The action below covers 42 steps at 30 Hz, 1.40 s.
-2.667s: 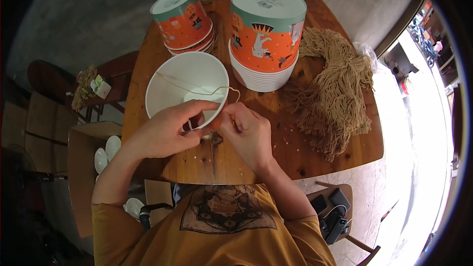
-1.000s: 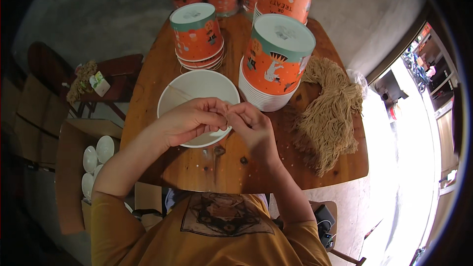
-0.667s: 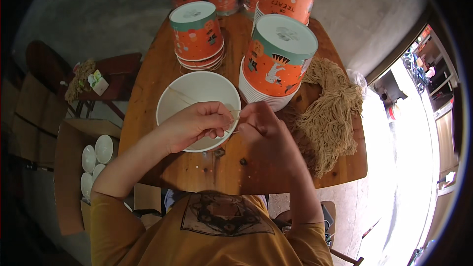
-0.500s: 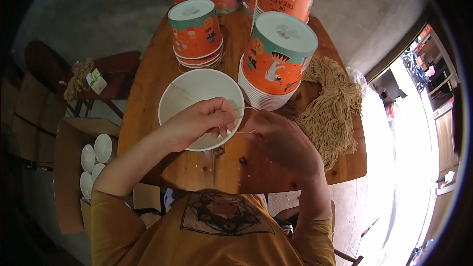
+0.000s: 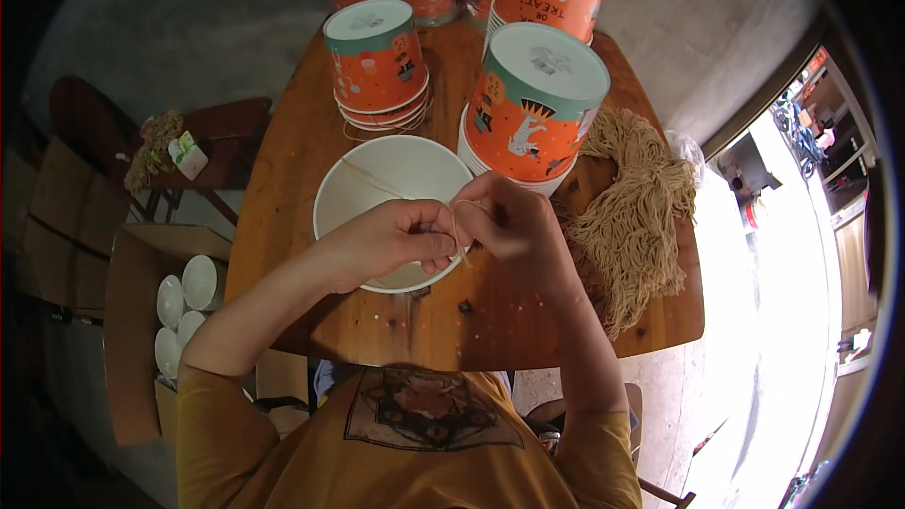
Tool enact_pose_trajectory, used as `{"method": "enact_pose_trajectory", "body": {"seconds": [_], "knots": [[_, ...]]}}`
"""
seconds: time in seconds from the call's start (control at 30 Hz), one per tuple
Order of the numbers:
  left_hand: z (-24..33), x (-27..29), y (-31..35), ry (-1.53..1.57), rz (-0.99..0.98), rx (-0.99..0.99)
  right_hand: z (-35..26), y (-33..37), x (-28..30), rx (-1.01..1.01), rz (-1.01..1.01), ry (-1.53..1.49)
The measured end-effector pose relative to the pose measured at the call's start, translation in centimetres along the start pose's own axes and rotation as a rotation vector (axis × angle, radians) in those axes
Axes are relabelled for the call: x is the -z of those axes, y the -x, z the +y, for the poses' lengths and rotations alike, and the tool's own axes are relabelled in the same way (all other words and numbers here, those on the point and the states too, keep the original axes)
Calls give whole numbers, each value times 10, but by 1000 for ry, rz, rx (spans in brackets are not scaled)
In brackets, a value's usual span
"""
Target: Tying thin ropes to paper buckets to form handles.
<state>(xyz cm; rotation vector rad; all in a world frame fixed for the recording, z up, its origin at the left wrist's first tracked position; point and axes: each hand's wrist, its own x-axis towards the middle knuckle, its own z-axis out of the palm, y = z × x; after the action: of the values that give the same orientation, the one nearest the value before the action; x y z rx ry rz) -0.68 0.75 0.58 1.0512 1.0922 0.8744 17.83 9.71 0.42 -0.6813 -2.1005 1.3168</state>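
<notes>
A round paper bucket (image 5: 344, 198), white inside, stands mouth up on the wooden table in front of me. Over its right rim my left hand (image 5: 391, 243) is closed, thumb against fingers, on a thin tan string (image 5: 456, 228). Touching it on the right, my right hand (image 5: 514, 221) pinches the same string at its fingertips, where it forms a small loop. Part of the string also runs across the inside of the bucket. My fingers hide where the string meets the rim.
Upside-down orange-and-green bucket stacks (image 5: 533, 123) stand just beyond my right hand, and a shorter stack (image 5: 377, 61) at the back left. A bundle of tan strings (image 5: 636, 217) lies on the right of the wooden table (image 5: 424, 339). Lower left, a cardboard box (image 5: 132, 339) holds white buckets.
My right hand has moved up and left to meet my left hand. The string between them has drawn into a small loop. The bucket has shifted slightly right.
</notes>
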Motion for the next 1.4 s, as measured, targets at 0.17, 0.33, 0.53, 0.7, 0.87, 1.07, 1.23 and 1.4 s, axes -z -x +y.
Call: {"method": "enact_pose_trajectory", "body": {"seconds": [0.17,0.33,0.53,0.7,0.87,1.07,1.23,1.4], "knots": [[-1,-3,-1,10,-14,23,11,9,-4,-41,64,-63],[2,-7,-4,122,28,83,23,33,-9,-133,148,-257],[0,-6,-7,177,50,71,9,52,-21,26,235,62],[1,-8,-10,201,62,104,11,54,-33,156,323,138],[9,-14,-7,274,52,156,7,51,-46,208,422,254],[8,-16,-6,261,136,172,10,52,-41,314,401,411],[1,-14,-6,84,152,28,13,55,-31,287,322,231],[6,-15,-2,20,145,-53,7,60,-13,-287,157,-707]]}}
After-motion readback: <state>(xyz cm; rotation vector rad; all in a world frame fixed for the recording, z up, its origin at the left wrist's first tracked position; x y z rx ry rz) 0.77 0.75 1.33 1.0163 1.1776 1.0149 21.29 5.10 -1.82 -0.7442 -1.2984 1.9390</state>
